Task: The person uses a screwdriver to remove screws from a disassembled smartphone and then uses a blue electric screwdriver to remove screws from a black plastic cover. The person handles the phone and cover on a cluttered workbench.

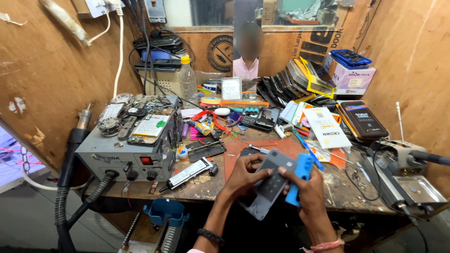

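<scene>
My left hand [243, 175] grips the left edge of a grey phone back panel [271, 183], held tilted above the near edge of the workbench. My right hand [307, 194] steadies the panel's right side and also holds a blue brush-like tool [300, 175] upright against it. Both hands are in the lower middle of the head view. A dark band circles my left wrist and a pink thread my right wrist.
A grey hot-air rework station [126, 157] with hoses stands at left, piled with parts. Loose phones, tools and packets litter the wooden bench [211, 185]. A plastic bottle [188, 82] stands at the back. A soldering stand [405, 164] sits right. A person sits behind.
</scene>
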